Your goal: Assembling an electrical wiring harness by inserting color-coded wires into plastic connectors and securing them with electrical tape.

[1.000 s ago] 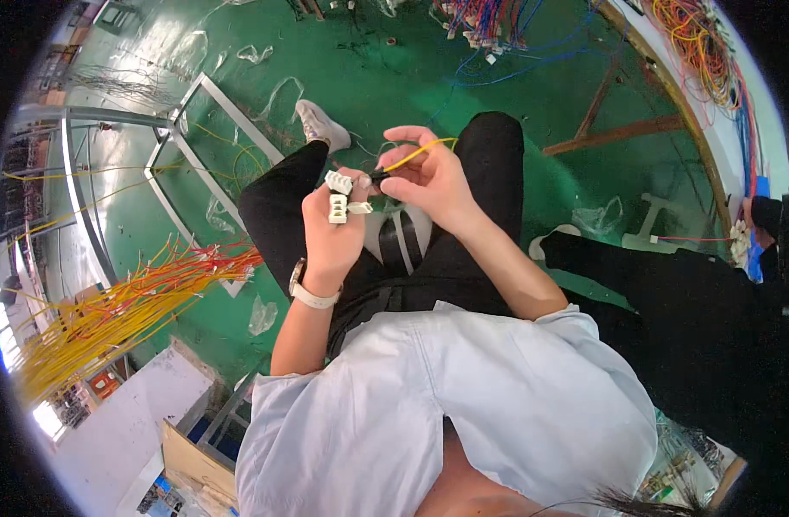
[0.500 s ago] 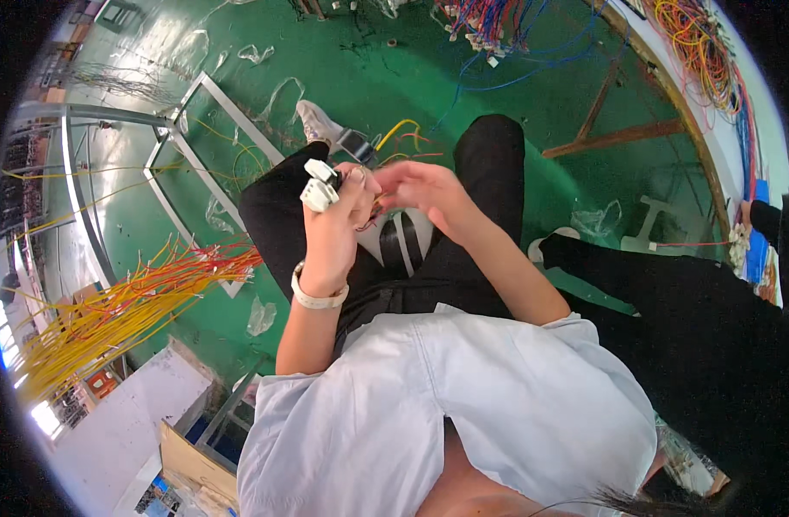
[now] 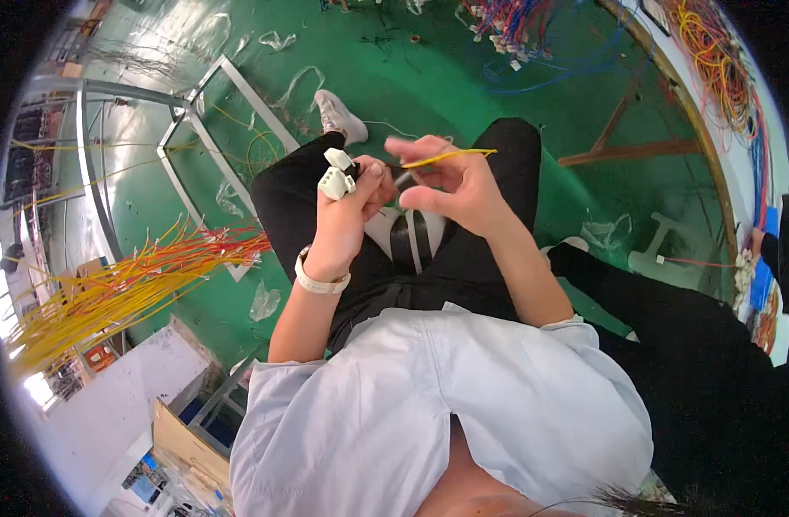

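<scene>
Green floor (image 3: 394,90) under everything; from where I stand, a seated person in a pale shirt (image 3: 351,388), bundled yellow and red wires (image 3: 153,277) off to their left. Right hand (image 3: 465,191): thumb apart from the blurred fingers. Left hand (image 3: 350,211), just beside it over the lap, clamped on white connectors (image 3: 333,183), which jut out past its thumb. Thin yellow wire (image 3: 453,156) crosses the right fingers.
</scene>
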Motion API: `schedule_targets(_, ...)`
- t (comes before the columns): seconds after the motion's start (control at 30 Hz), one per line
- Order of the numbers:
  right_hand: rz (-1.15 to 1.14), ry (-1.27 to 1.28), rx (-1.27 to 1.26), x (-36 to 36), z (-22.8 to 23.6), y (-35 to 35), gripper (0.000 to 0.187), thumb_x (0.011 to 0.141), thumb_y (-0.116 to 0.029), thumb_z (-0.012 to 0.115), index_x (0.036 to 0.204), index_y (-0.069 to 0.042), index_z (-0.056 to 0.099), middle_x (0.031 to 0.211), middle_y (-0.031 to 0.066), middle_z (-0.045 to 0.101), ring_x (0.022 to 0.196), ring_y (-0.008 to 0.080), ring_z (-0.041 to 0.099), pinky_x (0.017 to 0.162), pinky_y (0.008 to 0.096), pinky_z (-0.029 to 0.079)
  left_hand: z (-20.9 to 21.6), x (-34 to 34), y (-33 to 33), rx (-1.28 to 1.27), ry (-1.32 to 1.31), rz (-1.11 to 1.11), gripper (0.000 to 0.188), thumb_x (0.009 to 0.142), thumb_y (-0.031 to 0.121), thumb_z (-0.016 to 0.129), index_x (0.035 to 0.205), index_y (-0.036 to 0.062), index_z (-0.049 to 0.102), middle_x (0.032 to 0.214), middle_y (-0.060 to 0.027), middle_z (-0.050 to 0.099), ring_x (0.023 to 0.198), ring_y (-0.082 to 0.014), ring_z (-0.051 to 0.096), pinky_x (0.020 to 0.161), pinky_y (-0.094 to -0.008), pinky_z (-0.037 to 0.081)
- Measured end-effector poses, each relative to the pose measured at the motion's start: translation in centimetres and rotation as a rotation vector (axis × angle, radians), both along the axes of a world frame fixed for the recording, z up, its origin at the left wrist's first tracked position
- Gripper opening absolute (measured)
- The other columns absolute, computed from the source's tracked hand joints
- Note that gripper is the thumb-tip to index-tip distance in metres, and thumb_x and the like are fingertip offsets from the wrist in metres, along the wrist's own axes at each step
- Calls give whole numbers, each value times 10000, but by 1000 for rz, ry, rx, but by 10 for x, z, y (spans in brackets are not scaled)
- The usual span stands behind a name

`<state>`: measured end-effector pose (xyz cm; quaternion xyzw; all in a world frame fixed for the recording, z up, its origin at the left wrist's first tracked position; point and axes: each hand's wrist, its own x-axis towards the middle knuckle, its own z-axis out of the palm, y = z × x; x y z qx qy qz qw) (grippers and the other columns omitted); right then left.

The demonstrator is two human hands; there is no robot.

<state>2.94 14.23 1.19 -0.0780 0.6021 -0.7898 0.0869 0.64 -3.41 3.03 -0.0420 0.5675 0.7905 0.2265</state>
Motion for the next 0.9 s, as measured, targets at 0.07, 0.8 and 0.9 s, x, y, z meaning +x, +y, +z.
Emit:
schedule_targets(0.07, 54, -35, -266, 4, 9, 1, 818, 692, -46, 783, 1387, 27, 357, 1097, 94, 565, 957, 153, 585, 872, 291, 478, -4, 6, 3, 6, -40, 137, 157, 911, 93, 540, 769, 36, 574, 633, 40, 482, 532, -28, 390, 455, -197, 239)
schedule_targets(0.8, 600, -59, 141, 49, 45, 43, 349, 913, -197, 555, 635, 13, 530, 570, 92, 513, 507, 215, 518, 517, 313, 420, 53, 32, -14, -342, 528, -774, 81, 681, -34, 542, 738, 11, 577, 678, -74, 589, 606, -184, 551, 574, -295, 445)
schedule_targets(0.9, 229, 485, -183, 52, 106, 123, 450, 937, -257, 498, 538, -55, 448, 567, 62, 508, 487, 181, 490, 468, 309, 371, 57, 40, -31, -390, 517, -228, 66, 831, 37, 594, 777, 0, 597, 702, -64, 593, 647, -161, 555, 638, -268, 450)
